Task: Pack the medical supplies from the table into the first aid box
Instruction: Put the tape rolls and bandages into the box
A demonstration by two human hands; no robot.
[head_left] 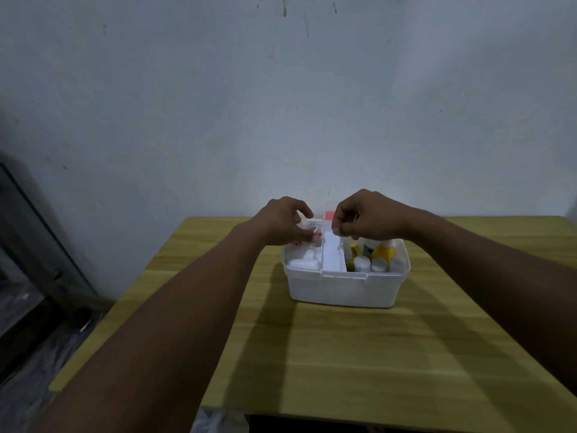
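Your left hand (285, 221) was over the left compartment of the open white first aid box (343, 292), its fingers curled round a small white item (315, 234) with red print, near the far rim. Your right hand (365, 218) was above the central divider (333, 256) with fingertips pinched together; whether they held anything could not be told. The right compartment held a yellow bottle (383, 253) and white-capped bottles (361, 264). The box stood on the wooden tabletop (343, 370), toward its far edge.
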